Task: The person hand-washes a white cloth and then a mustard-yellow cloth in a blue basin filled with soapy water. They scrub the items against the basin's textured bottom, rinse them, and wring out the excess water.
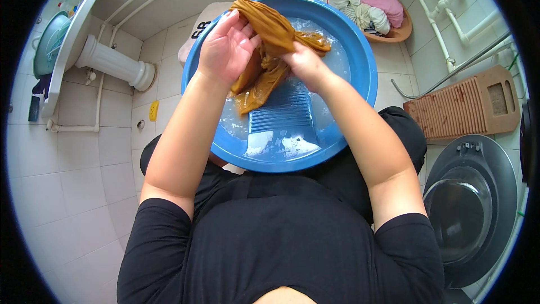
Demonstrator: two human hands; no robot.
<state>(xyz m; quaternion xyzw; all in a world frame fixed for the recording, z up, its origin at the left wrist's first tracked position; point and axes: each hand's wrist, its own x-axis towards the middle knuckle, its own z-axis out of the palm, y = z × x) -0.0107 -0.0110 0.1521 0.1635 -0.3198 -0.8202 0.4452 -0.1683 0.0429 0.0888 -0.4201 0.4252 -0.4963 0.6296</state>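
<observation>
Amid white tiles [79,155] | blue basin [364,73] | right hand [307,67] grips brown cloth [270,25] | left hand [226,50] spread against it

Bold black characters [201,30] stand on a pale, round-cornered object [211,17].

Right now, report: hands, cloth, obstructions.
Left hand open, palm showing, against mustard cloth; right hand gripping it. Cloth bunched, lower end by ridged washboard. No obstruction seen.

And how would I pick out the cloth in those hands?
Find the big round blue basin in front of the person. Over it, the right hand grips a bunched cloth; the left hand, palm open, touches it. Its mustard colour sets it apart from the pale and pink laundry in the orange tub beyond.
</observation>
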